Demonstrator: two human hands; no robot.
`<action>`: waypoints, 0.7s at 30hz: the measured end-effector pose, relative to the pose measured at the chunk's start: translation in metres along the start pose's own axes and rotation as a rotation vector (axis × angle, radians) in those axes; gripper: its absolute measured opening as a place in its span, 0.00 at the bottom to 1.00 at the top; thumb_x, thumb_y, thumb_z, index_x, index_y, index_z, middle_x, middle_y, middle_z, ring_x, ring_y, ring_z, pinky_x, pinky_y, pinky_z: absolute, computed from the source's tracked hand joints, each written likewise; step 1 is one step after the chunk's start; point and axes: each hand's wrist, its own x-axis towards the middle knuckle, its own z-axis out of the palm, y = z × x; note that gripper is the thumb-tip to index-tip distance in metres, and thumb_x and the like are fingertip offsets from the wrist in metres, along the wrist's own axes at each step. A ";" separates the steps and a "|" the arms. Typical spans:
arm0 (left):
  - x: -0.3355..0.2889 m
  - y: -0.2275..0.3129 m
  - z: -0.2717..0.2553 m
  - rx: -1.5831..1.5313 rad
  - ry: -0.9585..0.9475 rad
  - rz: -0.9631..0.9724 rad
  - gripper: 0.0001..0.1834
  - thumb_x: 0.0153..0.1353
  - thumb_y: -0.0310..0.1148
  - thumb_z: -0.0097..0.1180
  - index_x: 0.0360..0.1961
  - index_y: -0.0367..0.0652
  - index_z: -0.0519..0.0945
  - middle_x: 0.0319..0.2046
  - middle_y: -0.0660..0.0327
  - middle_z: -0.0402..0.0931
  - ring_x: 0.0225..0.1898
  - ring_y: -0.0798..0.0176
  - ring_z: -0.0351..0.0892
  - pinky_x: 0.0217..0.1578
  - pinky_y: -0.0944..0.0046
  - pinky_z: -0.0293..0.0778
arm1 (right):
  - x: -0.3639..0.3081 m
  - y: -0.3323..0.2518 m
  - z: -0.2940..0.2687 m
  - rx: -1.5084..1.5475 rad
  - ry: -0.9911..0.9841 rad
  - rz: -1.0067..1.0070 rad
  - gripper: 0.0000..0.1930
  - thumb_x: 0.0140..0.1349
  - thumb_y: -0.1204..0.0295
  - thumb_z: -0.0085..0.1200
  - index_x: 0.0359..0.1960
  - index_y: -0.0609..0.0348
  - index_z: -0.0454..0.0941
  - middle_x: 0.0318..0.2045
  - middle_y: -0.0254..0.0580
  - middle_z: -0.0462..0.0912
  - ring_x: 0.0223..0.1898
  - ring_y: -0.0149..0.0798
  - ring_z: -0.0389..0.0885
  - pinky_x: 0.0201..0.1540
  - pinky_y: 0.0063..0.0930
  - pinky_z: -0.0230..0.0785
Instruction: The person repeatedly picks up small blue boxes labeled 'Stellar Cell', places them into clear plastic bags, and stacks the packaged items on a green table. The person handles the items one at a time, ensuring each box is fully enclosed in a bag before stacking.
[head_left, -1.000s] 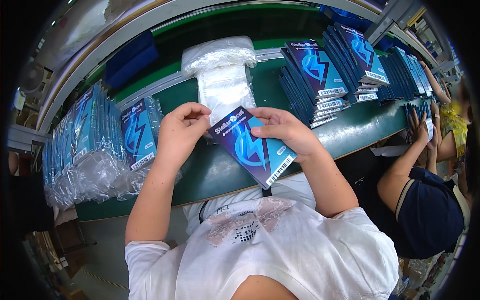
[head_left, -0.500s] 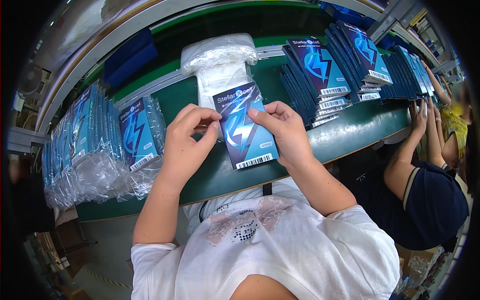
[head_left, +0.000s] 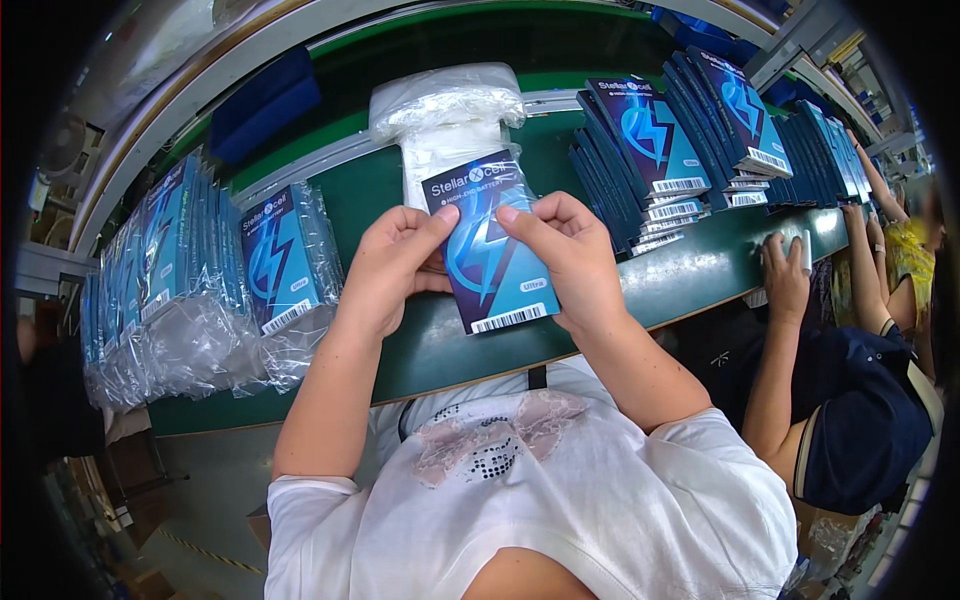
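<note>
At frame centre a blue box [head_left: 490, 245] is pinched between the left hand [head_left: 388, 268] and right hand [head_left: 562, 252], fingers grasping its sides above the green table [head_left: 690, 280]. Clear bags [head_left: 445, 125] lie just above; box stacks [head_left: 690, 140] upper right.

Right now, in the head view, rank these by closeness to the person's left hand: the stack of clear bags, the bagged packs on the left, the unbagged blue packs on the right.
From the left hand:
1. Stack of clear bags, just beyond the hand, at the middle of the bench.
2. Bagged packs, to its left, nearly as close; a narrow call.
3. Unbagged blue packs, plainly farthest, past the right hand.
</note>
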 end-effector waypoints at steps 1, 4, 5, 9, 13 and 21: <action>-0.004 0.004 0.001 -0.014 -0.042 -0.066 0.18 0.62 0.39 0.57 0.42 0.35 0.71 0.35 0.55 0.77 0.35 0.66 0.79 0.38 0.63 0.78 | -0.002 0.000 -0.001 0.001 0.003 0.019 0.08 0.56 0.74 0.62 0.31 0.64 0.76 0.25 0.33 0.78 0.25 0.19 0.71 0.27 0.13 0.62; -0.017 -0.004 0.011 -0.178 -0.107 0.044 0.17 0.64 0.35 0.54 0.46 0.33 0.71 0.40 0.56 0.76 0.41 0.65 0.78 0.44 0.62 0.75 | -0.010 -0.003 -0.001 -0.043 0.012 0.076 0.08 0.56 0.72 0.62 0.29 0.63 0.77 0.24 0.29 0.77 0.23 0.17 0.68 0.25 0.13 0.60; -0.020 -0.005 0.010 -0.220 -0.129 0.050 0.15 0.65 0.31 0.49 0.49 0.32 0.70 0.44 0.56 0.76 0.45 0.64 0.77 0.50 0.62 0.72 | -0.013 -0.005 -0.001 -0.091 0.016 0.095 0.08 0.57 0.72 0.62 0.29 0.62 0.77 0.23 0.28 0.76 0.23 0.17 0.68 0.25 0.13 0.60; -0.017 -0.001 -0.005 -0.396 -0.214 0.135 0.13 0.65 0.26 0.45 0.49 0.31 0.70 0.46 0.52 0.75 0.48 0.61 0.76 0.51 0.59 0.72 | -0.031 -0.012 0.001 -0.207 -0.140 -0.107 0.21 0.54 0.71 0.64 0.48 0.66 0.74 0.27 0.35 0.78 0.25 0.22 0.73 0.26 0.16 0.65; -0.033 0.007 0.003 -0.449 -0.225 0.080 0.17 0.66 0.28 0.45 0.53 0.31 0.67 0.49 0.50 0.74 0.50 0.58 0.76 0.52 0.56 0.73 | -0.035 -0.049 -0.002 -0.730 -0.333 -0.248 0.31 0.49 0.77 0.65 0.58 0.63 0.69 0.37 0.44 0.79 0.32 0.29 0.78 0.35 0.20 0.70; -0.057 0.002 0.008 -0.246 -0.460 -0.052 0.22 0.69 0.43 0.43 0.50 0.34 0.71 0.49 0.51 0.72 0.51 0.56 0.74 0.51 0.53 0.73 | -0.037 -0.058 0.004 -0.674 -0.074 -1.158 0.10 0.54 0.88 0.43 0.34 0.66 0.76 0.28 0.42 0.77 0.26 0.36 0.75 0.31 0.22 0.69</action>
